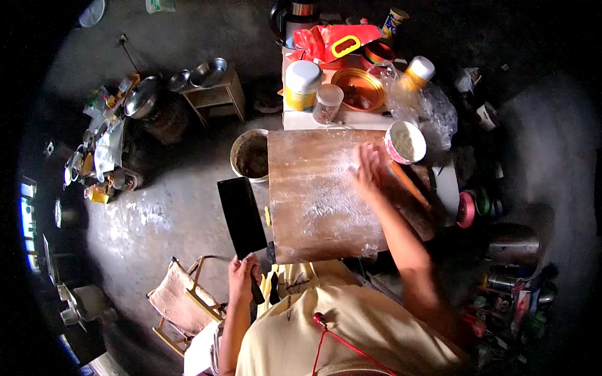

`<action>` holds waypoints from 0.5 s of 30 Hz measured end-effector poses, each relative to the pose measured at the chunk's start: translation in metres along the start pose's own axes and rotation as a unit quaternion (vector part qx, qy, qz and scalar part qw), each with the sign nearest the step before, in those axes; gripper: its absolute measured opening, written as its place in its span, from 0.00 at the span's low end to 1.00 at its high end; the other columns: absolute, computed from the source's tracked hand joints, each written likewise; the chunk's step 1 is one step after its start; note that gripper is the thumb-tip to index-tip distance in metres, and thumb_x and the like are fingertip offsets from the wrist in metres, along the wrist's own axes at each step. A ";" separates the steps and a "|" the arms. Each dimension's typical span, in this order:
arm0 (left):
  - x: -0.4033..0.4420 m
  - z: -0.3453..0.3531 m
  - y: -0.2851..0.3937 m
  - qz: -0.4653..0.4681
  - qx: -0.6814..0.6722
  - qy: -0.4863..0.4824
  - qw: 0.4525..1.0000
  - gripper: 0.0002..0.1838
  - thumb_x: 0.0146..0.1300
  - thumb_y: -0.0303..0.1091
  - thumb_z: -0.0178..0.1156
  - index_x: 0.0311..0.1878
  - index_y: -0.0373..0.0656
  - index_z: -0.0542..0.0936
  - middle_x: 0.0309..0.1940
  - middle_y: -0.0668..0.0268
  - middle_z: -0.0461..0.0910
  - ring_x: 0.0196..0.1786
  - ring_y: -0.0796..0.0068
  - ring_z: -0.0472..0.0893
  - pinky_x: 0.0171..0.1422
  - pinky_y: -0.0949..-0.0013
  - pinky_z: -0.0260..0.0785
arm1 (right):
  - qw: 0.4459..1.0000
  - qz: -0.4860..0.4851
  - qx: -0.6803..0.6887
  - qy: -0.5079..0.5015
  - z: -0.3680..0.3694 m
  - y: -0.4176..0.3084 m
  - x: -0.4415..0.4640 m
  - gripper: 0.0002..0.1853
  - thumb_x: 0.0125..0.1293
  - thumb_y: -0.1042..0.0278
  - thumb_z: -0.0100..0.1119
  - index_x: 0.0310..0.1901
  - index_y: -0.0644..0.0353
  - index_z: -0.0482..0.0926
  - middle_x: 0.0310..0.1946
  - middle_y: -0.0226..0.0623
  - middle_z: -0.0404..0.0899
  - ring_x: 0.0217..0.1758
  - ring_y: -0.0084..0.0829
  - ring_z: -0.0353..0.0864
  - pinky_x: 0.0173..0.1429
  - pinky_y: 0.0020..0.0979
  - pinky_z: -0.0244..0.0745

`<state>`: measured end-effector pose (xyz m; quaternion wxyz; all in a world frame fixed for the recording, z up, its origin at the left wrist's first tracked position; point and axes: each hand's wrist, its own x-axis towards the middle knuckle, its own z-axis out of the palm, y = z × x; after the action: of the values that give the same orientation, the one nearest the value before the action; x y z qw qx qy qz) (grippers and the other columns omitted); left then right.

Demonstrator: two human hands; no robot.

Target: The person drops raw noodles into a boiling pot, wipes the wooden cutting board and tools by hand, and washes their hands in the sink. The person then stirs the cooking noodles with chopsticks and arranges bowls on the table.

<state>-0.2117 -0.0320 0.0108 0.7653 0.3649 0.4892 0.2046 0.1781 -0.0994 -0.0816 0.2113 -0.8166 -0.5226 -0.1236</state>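
Note:
My left hand (pixel 243 276) is closed around the handle of a cleaver (pixel 242 216), left of the board. Its broad dark blade points away from me. Over the upper right part of a wooden board (pixel 291 188) is my right hand (pixel 369 166), fingers apart and slightly blurred, with nothing visible in it. Whether it touches the surface I cannot tell. White powder, like flour (pixel 326 210), is spread across the board's middle. Just beyond my right hand stands a bowl (pixel 406 143) of pale powder. A rolling pin (pixel 409 185) lies slanted on the board's right side.
A bucket (pixel 238 160) stands at the board's left. Behind the board, a white table (pixel 301 120) carries jars, an orange bowl (pixel 373 80) and a red bag (pixel 320 41). A folding chair (pixel 179 294) is at lower left. Clutter (pixel 514 294) lines the right side.

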 end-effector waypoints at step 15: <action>0.045 0.153 -0.040 0.201 0.142 -0.209 0.947 0.13 0.59 0.28 0.47 0.46 0.33 0.64 0.37 0.48 0.67 0.40 0.52 0.70 0.45 0.61 0.65 | 0.877 0.317 0.236 -0.272 -0.144 -0.153 -0.012 0.33 0.57 0.34 0.46 0.35 0.66 0.72 0.24 0.50 0.76 0.32 0.52 0.76 0.37 0.43 0.71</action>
<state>-0.0558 -0.0824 -0.0074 0.7337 0.5948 0.2590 0.2020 0.0376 -0.1214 0.0729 0.2754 -0.8660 -0.2863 0.3039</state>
